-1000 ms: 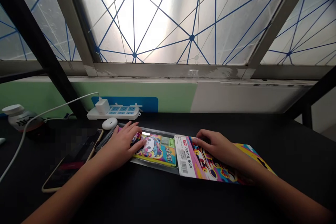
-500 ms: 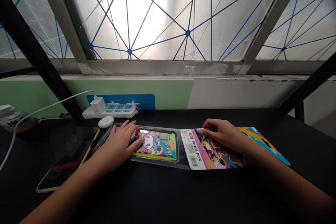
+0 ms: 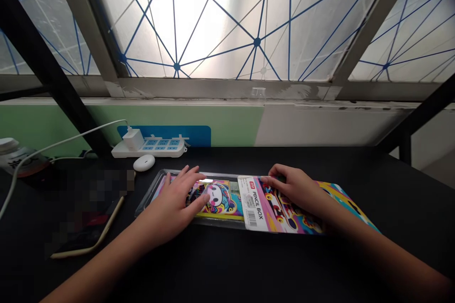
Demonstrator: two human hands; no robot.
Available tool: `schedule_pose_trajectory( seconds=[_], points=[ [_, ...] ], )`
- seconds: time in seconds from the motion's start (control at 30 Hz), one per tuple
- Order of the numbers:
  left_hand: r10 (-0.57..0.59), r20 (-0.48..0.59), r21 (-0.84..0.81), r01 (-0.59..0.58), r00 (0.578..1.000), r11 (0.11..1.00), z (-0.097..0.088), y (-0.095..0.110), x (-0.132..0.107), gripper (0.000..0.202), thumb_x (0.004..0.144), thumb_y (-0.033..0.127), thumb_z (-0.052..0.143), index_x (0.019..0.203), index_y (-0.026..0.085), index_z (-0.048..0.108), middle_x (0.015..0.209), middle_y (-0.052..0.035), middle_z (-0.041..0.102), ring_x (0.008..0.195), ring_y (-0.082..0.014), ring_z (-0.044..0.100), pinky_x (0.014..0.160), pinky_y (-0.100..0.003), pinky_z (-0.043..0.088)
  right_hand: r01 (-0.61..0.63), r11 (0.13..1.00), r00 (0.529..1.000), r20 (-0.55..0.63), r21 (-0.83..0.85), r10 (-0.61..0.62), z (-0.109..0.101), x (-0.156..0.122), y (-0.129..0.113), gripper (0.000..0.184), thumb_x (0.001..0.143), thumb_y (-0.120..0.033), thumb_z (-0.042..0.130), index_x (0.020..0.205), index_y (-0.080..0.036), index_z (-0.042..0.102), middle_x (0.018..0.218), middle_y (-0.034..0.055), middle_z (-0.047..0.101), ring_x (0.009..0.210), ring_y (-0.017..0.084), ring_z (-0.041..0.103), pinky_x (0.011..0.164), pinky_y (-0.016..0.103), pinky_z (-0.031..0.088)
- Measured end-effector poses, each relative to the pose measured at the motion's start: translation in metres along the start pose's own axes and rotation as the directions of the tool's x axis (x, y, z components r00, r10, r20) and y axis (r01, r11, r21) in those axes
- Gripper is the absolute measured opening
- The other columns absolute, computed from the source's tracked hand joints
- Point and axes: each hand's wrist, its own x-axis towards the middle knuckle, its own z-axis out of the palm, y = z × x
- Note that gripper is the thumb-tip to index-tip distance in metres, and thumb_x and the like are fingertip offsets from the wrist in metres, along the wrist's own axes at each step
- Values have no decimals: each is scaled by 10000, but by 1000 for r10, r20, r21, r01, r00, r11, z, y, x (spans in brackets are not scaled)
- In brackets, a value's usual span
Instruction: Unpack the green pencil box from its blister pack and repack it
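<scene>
A colourful pencil box [image 3: 222,199] lies in a clear plastic tray [image 3: 149,194] on the black desk. My left hand [image 3: 174,201] rests flat on the box's left half, fingers stretched out. A printed card sleeve [image 3: 263,208] marked "PENCIL BOX" overlaps the right end of the box and tray. My right hand [image 3: 296,189] presses on top of the sleeve with its fingers curled over the far edge.
A white power strip [image 3: 149,147] with a plugged charger sits by the wall. A white oval case [image 3: 143,162], a phone [image 3: 88,227] and a bottle [image 3: 14,158] lie at the left. The black desk [image 3: 391,184] runs to the right.
The card sleeve has slid left over the right end of the pencil box, with my right hand on it. My left hand stays on the box, and the tray has shifted slightly right.
</scene>
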Motion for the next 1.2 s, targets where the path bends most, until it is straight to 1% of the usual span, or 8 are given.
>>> schedule_pose_trajectory(
  seconds=[0.17, 0.27, 0.33, 0.5, 0.63, 0.77, 1.0, 1.2],
  points=[
    [-23, -1, -299, 22, 1000, 954, 3, 12, -6, 450, 911, 615, 534, 1253, 332, 608, 1557, -59, 447, 1419, -355, 416, 1154, -576, 315, 24, 999, 1000, -8, -40, -24, 8, -1, -7, 388, 897, -608, 526, 863, -230, 606, 781, 26, 706, 651, 195, 615, 581, 301, 416],
    [50, 108, -522, 14, 993, 853, -3, 19, -10, 404, 915, 583, 558, 1215, 327, 641, 1548, -40, 463, 1359, -336, 500, 1061, -484, 474, 88, 994, 996, 10, -60, -88, 9, -2, -8, 392, 921, -597, 492, 859, -228, 608, 844, 38, 709, 734, 210, 620, 631, 310, 427],
    [82, 53, -633, -30, 995, 774, -8, 19, -11, 351, 941, 540, 534, 1148, 291, 669, 1517, -47, 502, 1324, -324, 540, 1031, -451, 508, 116, 992, 993, 40, -56, -114, 6, -1, -5, 398, 927, -596, 484, 858, -227, 615, 853, 38, 704, 741, 209, 613, 641, 309, 431],
    [-58, -374, -584, -187, 925, 790, -8, 6, -2, 306, 991, 492, 479, 1022, 243, 655, 1403, -49, 606, 1366, -298, 486, 1141, -466, 382, 112, 994, 976, 187, -3, -110, -14, 3, 12, 432, 894, -644, 523, 924, -223, 617, 858, 19, 681, 773, 213, 611, 651, 294, 446],
    [-18, -386, -589, -231, 922, 774, 4, -4, 2, 360, 1025, 506, 385, 1212, 266, 578, 1511, -39, 497, 1451, -266, 366, 1196, -465, 279, 102, 993, 926, 359, 51, -113, -32, 3, 22, 522, 781, -635, 688, 1100, -229, 609, 966, 25, 685, 861, 238, 640, 716, 301, 495],
    [68, -373, -565, -284, 925, 775, 16, -6, 0, 437, 1033, 537, 303, 1323, 280, 504, 1586, -38, 395, 1488, -258, 299, 1206, -449, 248, 131, 991, 948, 289, 30, -134, -31, 2, 17, 634, 709, -592, 767, 1215, -241, 617, 1170, 65, 670, 1046, 291, 641, 873, 345, 516],
    [53, -438, -601, -337, 897, 725, 23, -10, 2, 509, 1031, 572, 197, 1331, 286, 491, 1582, -33, 401, 1487, -256, 297, 1207, -460, 231, 267, 952, 935, 280, -148, -219, 10, 16, -56, 742, 694, -668, 751, 1286, -248, 597, 1342, 132, 580, 1172, 360, 573, 1001, 489, 431],
    [29, -491, -556, -338, 871, 759, 12, -13, 6, 568, 1031, 566, 126, 1315, 246, 499, 1542, -63, 451, 1459, -254, 353, 1186, -453, 282, 522, 825, 843, 279, -219, -459, 59, 28, -136, 626, 873, -645, 601, 1297, -185, 571, 1265, 157, 626, 1127, 342, 598, 977, 512, 410]
  ],
)
